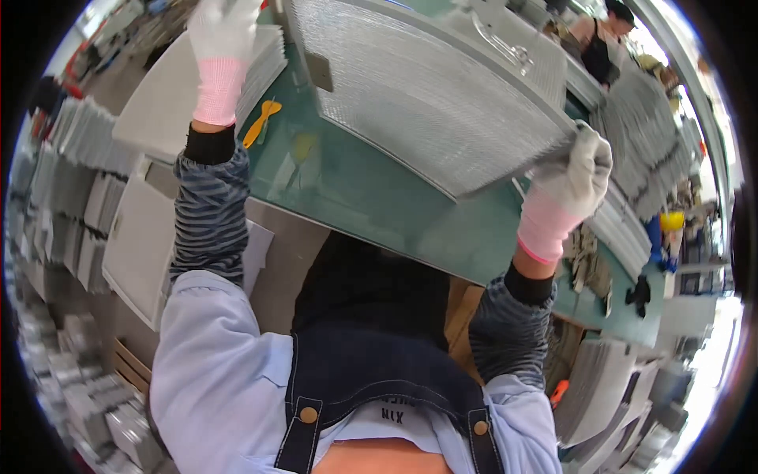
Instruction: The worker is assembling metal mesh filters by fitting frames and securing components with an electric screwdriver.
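A large flat silver mesh panel with a metal frame (426, 95) is held tilted above a green table (371, 205). My right hand (572, 178), in a white glove with a pink cuff, grips the panel's near right corner. My left hand (221, 31), gloved the same way, reaches up at the top left edge of the picture beside the panel's left side; its fingers are cut off by the rim, so its grip is hidden. Striped sleeves cover both forearms.
An orange-handled tool (260, 122) lies on the table near a stack of white panels (170, 103). More stacked mesh panels (647, 134) stand at the right, others at the left (71, 166). Another person (604, 35) works at the far right.
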The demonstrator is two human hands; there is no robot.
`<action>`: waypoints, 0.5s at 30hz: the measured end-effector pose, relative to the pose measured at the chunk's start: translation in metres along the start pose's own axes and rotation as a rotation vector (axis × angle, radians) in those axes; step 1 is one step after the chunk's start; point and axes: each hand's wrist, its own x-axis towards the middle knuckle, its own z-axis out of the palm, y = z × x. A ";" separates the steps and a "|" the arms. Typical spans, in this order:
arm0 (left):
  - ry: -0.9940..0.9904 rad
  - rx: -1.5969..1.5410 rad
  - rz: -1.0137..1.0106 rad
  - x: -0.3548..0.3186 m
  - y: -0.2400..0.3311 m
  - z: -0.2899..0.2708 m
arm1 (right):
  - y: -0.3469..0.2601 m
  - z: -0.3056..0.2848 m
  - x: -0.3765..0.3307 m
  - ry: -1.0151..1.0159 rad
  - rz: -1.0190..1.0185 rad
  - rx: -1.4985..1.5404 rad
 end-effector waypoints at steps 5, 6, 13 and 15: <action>-0.361 -0.057 0.786 -0.027 0.219 0.079 | -0.007 0.016 0.009 -0.259 -0.380 -0.335; -0.366 -0.070 0.796 -0.031 0.223 0.083 | -0.015 0.015 0.012 -0.301 -0.374 -0.379; -0.404 -0.156 0.832 -0.019 0.185 0.088 | -0.009 -0.029 0.039 -0.644 0.183 -0.419; -0.198 -0.067 0.723 -0.031 0.211 0.105 | -0.001 -0.061 0.050 -0.696 0.411 -0.733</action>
